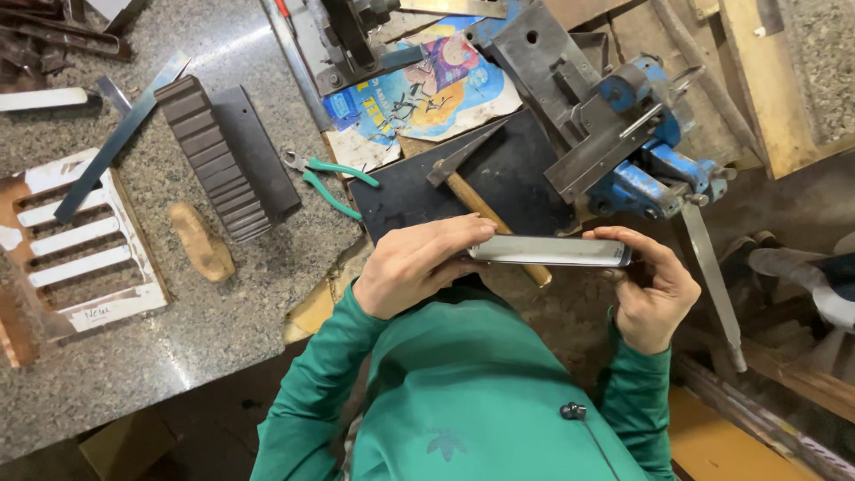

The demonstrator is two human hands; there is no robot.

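Workshop bench with a speckled grey stone top (pixel 223 312), seen from above. At far left lies a white slotted grille (pixel 80 240), with a long flat metal bar (pixel 120 134) resting across its far corner. To its right stand a ridged dark brown block (pixel 209 151) and, nearer, a small tan wooden piece (pixel 202 241). Green-handled pliers (pixel 328 181) lie near the bench edge, beside a black mat (pixel 499 174) that bears a wooden-handled hammer (pixel 481 209); a colourful printed sheet (pixel 427 85) lies farther back. In the near centre, the person, in a green sweatshirt (pixel 463 401), holds a flat rectangular metal strip (pixel 549 251) level above the hammer handle. The left hand (pixel 419 264) grasps the strip's left end, fingers curled over its top edge. The right hand (pixel 648 289) grips the strip's right end, thumb and fingers pinching it. At far right, a blue bench vise (pixel 637 142) with grey steel jaws stands just beyond the strip, and wooden planks (pixel 757 80) lie behind it.
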